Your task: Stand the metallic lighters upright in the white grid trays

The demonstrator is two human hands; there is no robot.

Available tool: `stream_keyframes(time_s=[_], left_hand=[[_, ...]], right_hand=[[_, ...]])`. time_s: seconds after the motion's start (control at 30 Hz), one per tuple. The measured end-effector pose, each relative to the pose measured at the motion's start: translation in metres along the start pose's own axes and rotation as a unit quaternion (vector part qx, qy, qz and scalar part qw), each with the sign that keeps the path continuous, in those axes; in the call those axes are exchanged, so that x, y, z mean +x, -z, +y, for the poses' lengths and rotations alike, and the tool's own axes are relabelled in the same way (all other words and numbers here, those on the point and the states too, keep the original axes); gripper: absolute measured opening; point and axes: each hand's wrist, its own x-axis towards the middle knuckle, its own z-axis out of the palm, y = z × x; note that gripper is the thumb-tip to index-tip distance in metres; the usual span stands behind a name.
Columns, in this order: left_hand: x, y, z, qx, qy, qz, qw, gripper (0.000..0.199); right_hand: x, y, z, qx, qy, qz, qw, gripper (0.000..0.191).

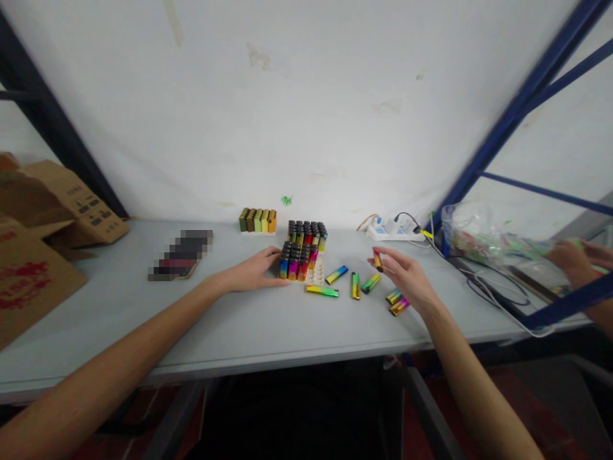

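Observation:
My left hand (pixel 256 271) grips the left end of a white lighter tray (pixel 315 273), thumb along the front and fingers behind. Upright metallic-coloured lighters (pixel 293 263) with black tops fill the tray's left part; bare sockets show at its right. Between the thumb and fingertips of my right hand (pixel 402 273), a lighter (pixel 377 259) is pinched upright above the table. Below and left of that hand lie several loose lighters, among them a blue-yellow lighter (pixel 336 275), a yellow-green lighter (pixel 322 291) and a purple-yellow lighter (pixel 399 306).
Behind the tray stand more black-topped lighters (pixel 307 234) and a green-to-orange lighter block (pixel 258 221). A phone-like dark object (pixel 182 257), blurred out, lies left, near cardboard boxes (pixel 43 255). A power strip (pixel 393 229), cables and a blue frame (pixel 502 121) are right; beyond them, another person's hands (pixel 569 259).

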Motion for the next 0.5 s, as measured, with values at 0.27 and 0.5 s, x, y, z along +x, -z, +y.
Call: stream_keyframes(time_s=[0.27, 0.5], left_hand=[[-0.001, -0.001, -0.001, -0.004, -0.009, 0.005, 1.0, 0.08], [-0.001, 0.0, 0.001, -0.001, -0.012, 0.006, 1.0, 0.081]], right_hand=[[0.04, -0.048, -0.012, 0.081, -0.013, 0.007, 0.997, 0.064], [0.054, -0.082, -0.022, 0.054, -0.011, -0.051, 0.997, 0.05]])
